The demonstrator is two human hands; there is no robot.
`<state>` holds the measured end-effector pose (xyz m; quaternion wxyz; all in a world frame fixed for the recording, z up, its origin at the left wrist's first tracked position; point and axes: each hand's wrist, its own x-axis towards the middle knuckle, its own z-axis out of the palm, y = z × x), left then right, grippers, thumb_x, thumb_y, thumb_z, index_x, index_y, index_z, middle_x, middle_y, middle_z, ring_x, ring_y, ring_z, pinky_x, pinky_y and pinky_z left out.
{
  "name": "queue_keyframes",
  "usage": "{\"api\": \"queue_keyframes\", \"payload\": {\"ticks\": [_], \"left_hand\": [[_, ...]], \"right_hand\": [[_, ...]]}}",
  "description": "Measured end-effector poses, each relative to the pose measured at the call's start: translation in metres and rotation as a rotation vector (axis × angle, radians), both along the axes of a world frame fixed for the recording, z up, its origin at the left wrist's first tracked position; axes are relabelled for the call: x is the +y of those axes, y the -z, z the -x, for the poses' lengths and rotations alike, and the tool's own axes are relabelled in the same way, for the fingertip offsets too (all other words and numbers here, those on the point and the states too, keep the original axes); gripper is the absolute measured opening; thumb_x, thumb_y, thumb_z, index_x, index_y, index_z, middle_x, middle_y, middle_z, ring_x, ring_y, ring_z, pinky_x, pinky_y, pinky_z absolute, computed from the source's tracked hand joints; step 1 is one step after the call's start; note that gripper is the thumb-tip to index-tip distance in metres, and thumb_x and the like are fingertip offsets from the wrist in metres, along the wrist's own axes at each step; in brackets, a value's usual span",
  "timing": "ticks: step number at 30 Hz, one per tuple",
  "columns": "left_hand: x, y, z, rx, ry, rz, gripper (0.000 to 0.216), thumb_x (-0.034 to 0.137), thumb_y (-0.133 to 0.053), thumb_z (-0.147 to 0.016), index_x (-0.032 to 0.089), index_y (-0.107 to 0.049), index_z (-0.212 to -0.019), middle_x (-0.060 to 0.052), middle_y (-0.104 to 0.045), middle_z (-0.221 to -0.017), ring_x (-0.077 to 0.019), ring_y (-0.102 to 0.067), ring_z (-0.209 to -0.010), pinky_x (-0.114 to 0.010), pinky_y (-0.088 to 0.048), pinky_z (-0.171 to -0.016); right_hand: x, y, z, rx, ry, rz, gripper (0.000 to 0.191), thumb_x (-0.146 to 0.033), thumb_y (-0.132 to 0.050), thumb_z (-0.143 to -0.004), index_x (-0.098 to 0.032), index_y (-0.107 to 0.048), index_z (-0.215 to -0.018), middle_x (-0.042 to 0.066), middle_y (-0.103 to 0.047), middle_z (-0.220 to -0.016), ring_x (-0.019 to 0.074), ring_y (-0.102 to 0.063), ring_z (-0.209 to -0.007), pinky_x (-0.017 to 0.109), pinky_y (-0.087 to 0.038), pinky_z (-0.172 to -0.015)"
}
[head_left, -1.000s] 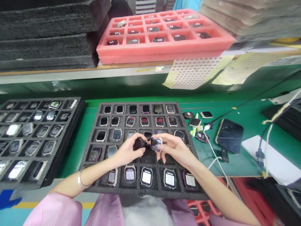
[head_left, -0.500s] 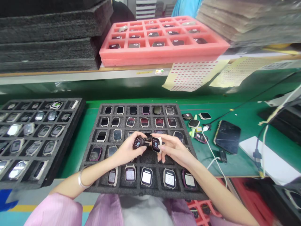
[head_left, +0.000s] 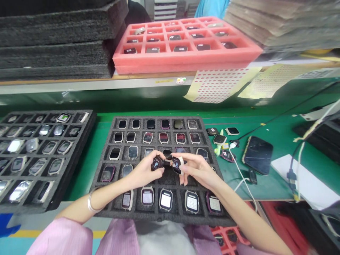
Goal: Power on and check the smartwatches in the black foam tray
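My left hand (head_left: 145, 170) pinches a dark smartwatch body (head_left: 156, 163) with a lit screen. My right hand (head_left: 195, 169) pinches a second watch body (head_left: 176, 164) with a pale case. Both hands hover close together over the middle of a black foam tray (head_left: 104, 152), whose cells hold several watch bodies. The nearest row (head_left: 165, 200) shows lit white screens. A silver bangle sits on my left wrist.
A second black foam tray (head_left: 89, 122) of watches lies at the left. A pink foam tray (head_left: 186, 58) with watches rests on the shelf above, next to stacked black foam (head_left: 53, 42). Loose watches (head_left: 220, 139), a phone (head_left: 258, 153) and cables lie at the right on the green mat.
Both watches have been turned slightly in my fingers; their screens now face more toward each other. My hands have stayed over the same spot of the tray.
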<state>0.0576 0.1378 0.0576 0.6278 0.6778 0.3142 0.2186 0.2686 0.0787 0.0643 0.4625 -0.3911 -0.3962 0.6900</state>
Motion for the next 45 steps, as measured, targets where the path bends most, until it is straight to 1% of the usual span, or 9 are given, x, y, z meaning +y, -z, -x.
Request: {"api": "queue_keyframes", "payload": {"ticks": [3,8,11,19,26,31,36,40,45], "left_hand": [[-0.0005,0.0022,-0.0009,-0.024,-0.026,-0.03,0.027,0.012,-0.055,-0.079,0.02,-0.047,-0.104,0.0,-0.053,-0.093,-0.0126,-0.049,-0.073,-0.023,-0.04,-0.064],[0.0018,0.0031,-0.0008,-0.002,-0.037,-0.081,0.028,0.01,-0.055,-0.077,0.02,-0.049,-0.103,0.0,-0.054,-0.091,-0.0147,-0.05,-0.081,-0.026,-0.041,-0.074],[0.0042,0.0014,0.0,0.055,-0.027,-0.09,0.028,0.009,-0.054,-0.074,0.02,-0.05,-0.1,0.001,-0.053,-0.089,-0.0144,-0.051,-0.077,-0.026,-0.04,-0.071],[0.0046,0.0041,-0.0024,0.014,-0.047,-0.103,0.03,0.012,-0.055,-0.077,0.02,-0.049,-0.105,-0.001,-0.056,-0.093,-0.0158,-0.053,-0.08,-0.026,-0.042,-0.071],[0.0059,0.0013,-0.0012,0.062,-0.05,-0.161,0.028,0.009,-0.054,-0.073,0.02,-0.05,-0.099,0.001,-0.054,-0.085,-0.0154,-0.052,-0.078,-0.027,-0.04,-0.073],[0.0046,0.0007,-0.0016,0.04,-0.054,-0.129,0.028,0.015,-0.054,-0.076,0.02,-0.049,-0.103,0.0,-0.054,-0.088,-0.0165,-0.052,-0.08,-0.027,-0.04,-0.074],[0.0051,-0.0005,-0.0005,0.078,-0.041,-0.179,0.027,0.011,-0.054,-0.074,0.02,-0.05,-0.099,0.001,-0.054,-0.087,-0.0155,-0.051,-0.078,-0.026,-0.039,-0.074],[0.0042,-0.0007,-0.0009,0.056,-0.035,-0.16,0.027,0.013,-0.054,-0.077,0.02,-0.048,-0.103,0.0,-0.055,-0.089,-0.0158,-0.052,-0.079,-0.026,-0.041,-0.073],[0.0045,0.0002,-0.0015,0.065,-0.051,-0.167,0.028,0.014,-0.055,-0.075,0.02,-0.049,-0.102,-0.001,-0.056,-0.091,-0.017,-0.053,-0.082,-0.027,-0.041,-0.076]], "right_hand": [[-0.0001,0.0004,0.0004,0.014,-0.004,0.001,0.044,-0.021,-0.072,-0.079,-0.017,-0.063,-0.122,0.006,-0.069,-0.084,0.0173,-0.069,-0.053,0.024,-0.057,-0.044],[0.0001,-0.0015,0.0003,-0.011,-0.01,0.004,0.046,-0.021,-0.071,-0.08,-0.013,-0.061,-0.125,0.003,-0.067,-0.069,0.0167,-0.068,-0.051,0.023,-0.056,-0.046],[-0.0002,-0.0017,-0.0002,-0.056,-0.011,-0.001,0.049,-0.024,-0.071,-0.08,-0.012,-0.059,-0.126,0.002,-0.066,-0.062,0.016,-0.066,-0.049,0.024,-0.055,-0.047],[-0.0008,0.0019,-0.0008,-0.061,-0.02,-0.008,0.052,-0.025,-0.07,-0.081,-0.011,-0.057,-0.128,0.004,-0.068,-0.061,0.0179,-0.067,-0.051,0.026,-0.055,-0.048],[-0.0009,0.0009,-0.001,-0.081,-0.018,-0.013,0.051,-0.024,-0.07,-0.081,-0.011,-0.056,-0.129,0.003,-0.069,-0.06,0.0169,-0.067,-0.05,0.025,-0.055,-0.049],[-0.0012,0.0011,-0.0008,-0.091,-0.006,-0.024,0.049,-0.027,-0.07,-0.081,-0.011,-0.058,-0.126,0.003,-0.069,-0.061,0.0176,-0.067,-0.05,0.027,-0.055,-0.049],[-0.0003,0.0032,-0.0026,-0.096,-0.038,-0.037,0.05,-0.025,-0.069,-0.083,-0.011,-0.055,-0.129,0.004,-0.07,-0.06,0.0169,-0.067,-0.05,0.025,-0.055,-0.049],[-0.001,0.003,-0.0025,-0.113,-0.044,-0.049,0.053,-0.025,-0.068,-0.084,-0.01,-0.052,-0.132,0.004,-0.069,-0.062,0.0168,-0.067,-0.05,0.026,-0.055,-0.05],[-0.0011,0.0016,-0.0022,-0.101,-0.023,-0.041,0.052,-0.025,-0.07,-0.082,-0.011,-0.055,-0.13,0.003,-0.068,-0.062,0.0168,-0.067,-0.05,0.026,-0.056,-0.05]]}}
